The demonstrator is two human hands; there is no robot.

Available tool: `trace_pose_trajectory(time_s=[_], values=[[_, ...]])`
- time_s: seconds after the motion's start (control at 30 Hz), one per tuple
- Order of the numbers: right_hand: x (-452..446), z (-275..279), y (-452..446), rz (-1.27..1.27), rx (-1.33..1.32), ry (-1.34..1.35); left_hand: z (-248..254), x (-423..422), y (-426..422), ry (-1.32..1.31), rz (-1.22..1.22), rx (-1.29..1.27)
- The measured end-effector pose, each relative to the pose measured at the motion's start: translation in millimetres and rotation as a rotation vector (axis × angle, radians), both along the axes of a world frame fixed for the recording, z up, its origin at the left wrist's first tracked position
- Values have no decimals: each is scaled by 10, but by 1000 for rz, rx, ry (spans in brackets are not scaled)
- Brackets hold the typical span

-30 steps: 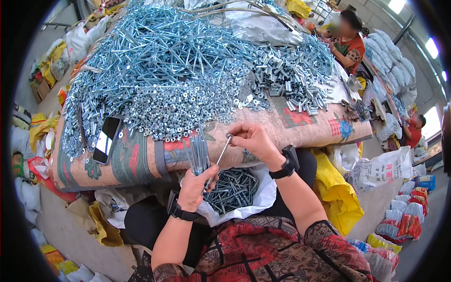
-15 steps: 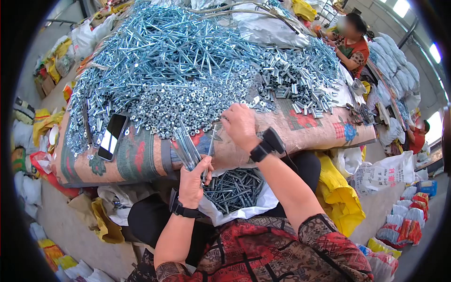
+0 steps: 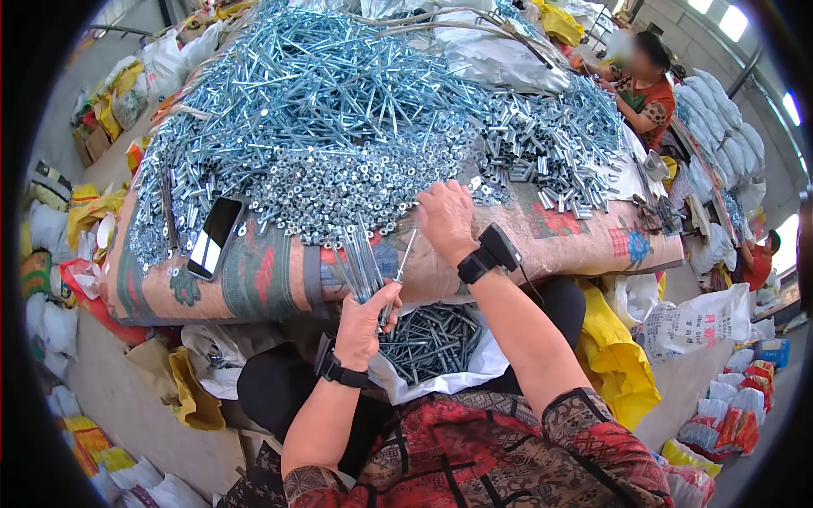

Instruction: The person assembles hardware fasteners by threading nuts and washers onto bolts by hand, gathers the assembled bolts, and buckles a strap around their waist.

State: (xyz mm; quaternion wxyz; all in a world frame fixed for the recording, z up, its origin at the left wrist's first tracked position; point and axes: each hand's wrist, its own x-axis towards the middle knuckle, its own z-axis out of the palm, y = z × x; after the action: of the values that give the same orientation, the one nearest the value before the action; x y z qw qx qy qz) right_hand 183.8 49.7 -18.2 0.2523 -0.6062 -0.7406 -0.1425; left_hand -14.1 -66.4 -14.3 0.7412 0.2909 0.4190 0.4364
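Observation:
My left hand (image 3: 366, 326) is closed around a bundle of long metal bolts (image 3: 359, 264), their ends pointing up and away from me. One bolt (image 3: 407, 252) stands apart from the bundle, leaning right. Its upper end comes close to the fingertips of my right hand (image 3: 447, 222). My right hand is bent with the fingers pinched together by the table edge; whether it touches the bolt or holds a small part is hidden. Just beyond lies a heap of nuts (image 3: 339, 182). Below my hands an open white sack (image 3: 474, 366) holds many dark bolts (image 3: 430, 339).
Long bolts (image 3: 313, 76) are piled behind the nuts, and short metal sleeves (image 3: 550, 140) lie to the right. A phone (image 3: 214, 239) rests on the patterned table cover (image 3: 279, 292). A yellow sack (image 3: 611, 356) hangs at my right. Another person (image 3: 645, 89) sits at the far right.
The separate bolt in my left hand has tilted right, its upper end nearer my right fingers. My right hand stays near the nuts at the table edge. The whole view has shifted slightly.

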Motion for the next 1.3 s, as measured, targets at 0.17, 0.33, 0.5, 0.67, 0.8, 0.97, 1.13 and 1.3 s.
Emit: trace_pose_trajectory(time_s=[0.17,0.33,0.5,0.67,0.8,0.97,1.13,1.3], values=[[118,67,-45,181,-217,665,-11,-65,6,-24,17,2],[362,347,-427,484,-869,1375,-7,-70,9,-2,-72,-43],[417,504,-592,594,-838,1393,24,-42,-15,26,-149,5],[404,526,-721,508,-946,1427,32,-26,-40,54,-160,19],[138,289,-951,510,-1121,1394,-33,54,-56,-19,-47,6],[222,368,-897,414,-965,1435,-32,-4,-54,268,-49,5],[284,338,-877,456,-971,1329,-61,-30,-51,-97,-250,-67],[109,407,-945,426,-838,1446,12,-16,-75,-11,-258,-42]])
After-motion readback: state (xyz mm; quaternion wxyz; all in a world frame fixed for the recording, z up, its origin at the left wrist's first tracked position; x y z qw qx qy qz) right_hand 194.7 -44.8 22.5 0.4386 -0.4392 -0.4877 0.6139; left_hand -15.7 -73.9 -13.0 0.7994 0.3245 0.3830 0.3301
